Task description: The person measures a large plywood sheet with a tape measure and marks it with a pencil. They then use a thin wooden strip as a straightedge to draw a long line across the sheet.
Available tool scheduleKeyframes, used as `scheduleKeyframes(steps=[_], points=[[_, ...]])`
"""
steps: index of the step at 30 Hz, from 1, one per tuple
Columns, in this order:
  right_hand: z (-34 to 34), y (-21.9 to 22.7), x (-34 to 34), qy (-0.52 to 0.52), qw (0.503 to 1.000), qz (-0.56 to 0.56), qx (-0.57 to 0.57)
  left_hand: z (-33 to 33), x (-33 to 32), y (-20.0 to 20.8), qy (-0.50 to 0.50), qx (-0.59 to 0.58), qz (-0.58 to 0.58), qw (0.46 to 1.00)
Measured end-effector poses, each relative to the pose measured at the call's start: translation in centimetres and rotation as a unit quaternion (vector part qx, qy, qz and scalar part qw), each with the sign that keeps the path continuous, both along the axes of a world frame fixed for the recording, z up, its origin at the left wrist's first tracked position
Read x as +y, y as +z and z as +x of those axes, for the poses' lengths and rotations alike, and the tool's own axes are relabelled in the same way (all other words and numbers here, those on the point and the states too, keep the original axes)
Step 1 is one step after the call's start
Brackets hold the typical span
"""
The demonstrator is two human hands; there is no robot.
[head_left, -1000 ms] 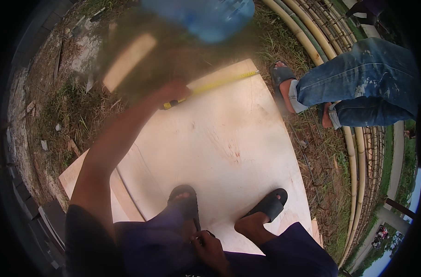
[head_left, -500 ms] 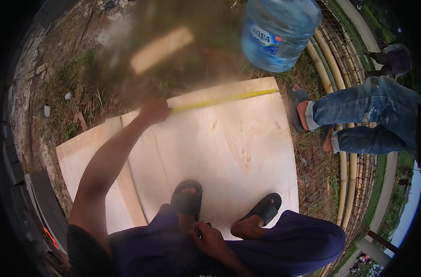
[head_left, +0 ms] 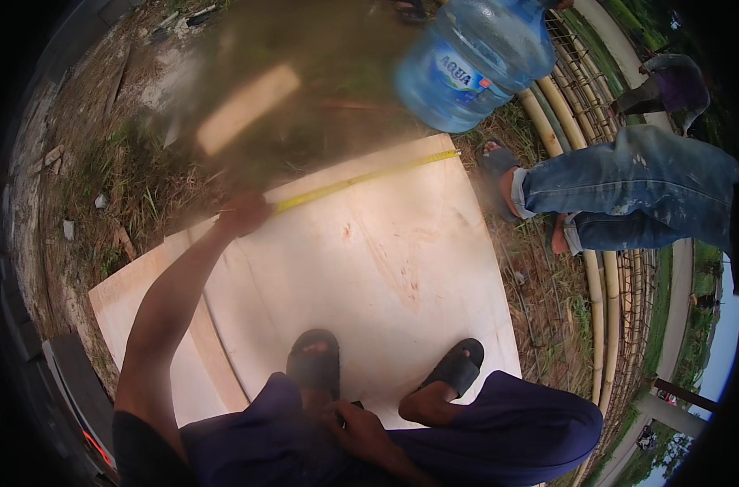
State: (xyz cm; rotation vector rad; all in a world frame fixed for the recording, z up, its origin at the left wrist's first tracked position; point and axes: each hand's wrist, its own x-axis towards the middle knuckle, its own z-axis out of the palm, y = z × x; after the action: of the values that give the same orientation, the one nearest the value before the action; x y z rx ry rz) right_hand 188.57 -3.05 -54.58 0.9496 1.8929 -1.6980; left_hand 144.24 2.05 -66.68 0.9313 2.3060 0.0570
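A pale plywood sheet (head_left: 369,268) lies on the ground beneath my sandaled feet. Along its far edge stretches the yellow blade of a tape measure (head_left: 361,177), its tip at the sheet's far right corner. My left hand (head_left: 246,213) is closed at the blade's other end, by the far edge; the tape's case is hidden or blurred there. Low over my lap, my right hand (head_left: 360,432) is closed, with a small dark thing partly showing at its fingers, too little to name.
A person in paint-marked jeans (head_left: 629,191) stands beside the sheet's right edge. Beyond the far corner, a large blue water jug (head_left: 475,65) hangs from a hand. Bamboo poles (head_left: 592,325) and wire mesh run along the right. A blurred wood piece (head_left: 249,108) shows at far left.
My view has shifted a little, moving the sheet leftward in the picture. The water jug has swung left and tilted. Both my hands keep their places, and the tape blade stays stretched out.
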Motion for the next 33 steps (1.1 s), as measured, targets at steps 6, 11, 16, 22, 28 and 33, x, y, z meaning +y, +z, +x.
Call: scheduleKeyframes(steps=[6,11,16,22,28,33], points=[[0.6,-0.3,-0.3,-0.014,0.999,0.014,0.026,-1.3,0.7,-1.0,-0.05,0.002,-0.049,0.998],[0.7,-0.3,-0.2,-0.012,1.0,0.021,0.014,-1.7,0.7,-2.2,-0.079,-0.003,-0.019,0.997],[0.7,-0.4,-0.4,-0.011,0.999,0.019,0.031,-1.9,0.1,-2.1,-0.084,-0.007,0.008,0.996],[0.7,-0.5,-0.4,-0.005,0.999,0.023,0.024,-2.3,-0.5,-1.5,-0.016,-0.059,0.0,0.998],[0.7,-0.4,-0.5,-0.006,0.999,0.027,0.026,-2.9,-1.0,-2.4,-0.011,-0.039,-0.004,0.999],[0.8,-0.4,-0.5,-0.01,0.999,0.026,0.024,-2.9,-0.7,-1.9,-0.036,-0.028,-0.025,0.999]])
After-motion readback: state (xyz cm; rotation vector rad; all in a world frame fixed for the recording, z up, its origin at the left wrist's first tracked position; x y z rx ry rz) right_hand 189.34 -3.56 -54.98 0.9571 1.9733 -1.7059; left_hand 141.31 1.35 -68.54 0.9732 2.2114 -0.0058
